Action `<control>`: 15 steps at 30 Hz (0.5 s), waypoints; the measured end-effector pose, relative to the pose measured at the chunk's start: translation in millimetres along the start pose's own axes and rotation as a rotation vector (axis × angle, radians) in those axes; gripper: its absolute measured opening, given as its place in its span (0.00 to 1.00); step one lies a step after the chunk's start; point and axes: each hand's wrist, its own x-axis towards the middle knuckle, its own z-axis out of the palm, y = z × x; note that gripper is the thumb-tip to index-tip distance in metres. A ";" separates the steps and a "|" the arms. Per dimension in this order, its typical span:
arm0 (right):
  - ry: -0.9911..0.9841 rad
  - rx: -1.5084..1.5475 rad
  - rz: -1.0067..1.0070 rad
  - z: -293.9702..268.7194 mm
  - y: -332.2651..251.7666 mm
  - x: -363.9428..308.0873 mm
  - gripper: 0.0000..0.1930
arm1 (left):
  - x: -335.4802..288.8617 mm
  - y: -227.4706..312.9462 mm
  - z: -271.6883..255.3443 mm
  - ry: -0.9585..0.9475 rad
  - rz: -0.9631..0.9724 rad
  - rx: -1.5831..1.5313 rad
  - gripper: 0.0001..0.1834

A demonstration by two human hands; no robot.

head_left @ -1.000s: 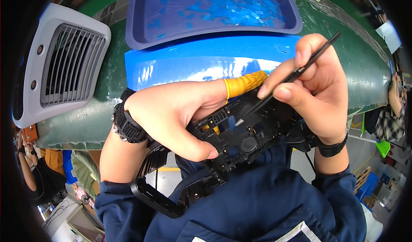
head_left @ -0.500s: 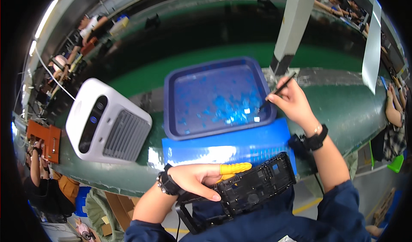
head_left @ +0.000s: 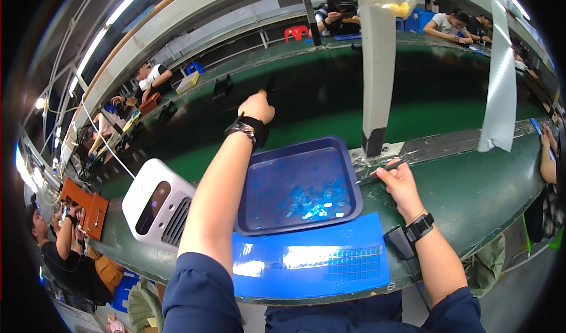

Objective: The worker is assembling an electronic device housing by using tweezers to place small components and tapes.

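My left hand [head_left: 257, 107] is stretched far out over the dark belt, its back toward me and its fingers curled. Most of the fingers are hidden, and whatever they may hold blends into the dark surface. Pinched in my right hand [head_left: 401, 185] is a pair of slim black tweezers [head_left: 392, 165], tips pointing left beside the right rim of a dark blue tray [head_left: 357, 200]. Small pieces of blue film [head_left: 318, 200] and a few white bits lie scattered in the tray. My left forearm passes over the tray's left side.
A white device with a grey grille [head_left: 144, 200] stands left of my left arm. In front of the tray lies a blue sheet [head_left: 306, 274]. A grey post [head_left: 377, 79] rises behind the tray, and a grey strip [head_left: 500, 85] hangs at right. Several people work around the belt.
My left hand has gone from the black plastic housing at my lap to far over the belt; the housing is no longer discernible. My right hand, still holding the tweezers, has drawn off the tray.
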 end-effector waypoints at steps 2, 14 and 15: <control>-0.011 -0.066 -0.009 -1.6 0.1 -0.2 0.13 | 3.3 10.0 16.8 -0.055 -0.044 0.043 0.24; 0.006 -0.076 -0.010 -9.6 -0.6 0.7 0.10 | -255.8 55.6 -123.1 -0.098 0.973 -0.527 0.21; -0.011 -0.080 -0.005 -8.5 1.7 1.9 0.09 | -272.3 40.3 -142.9 -0.084 0.979 -0.513 0.21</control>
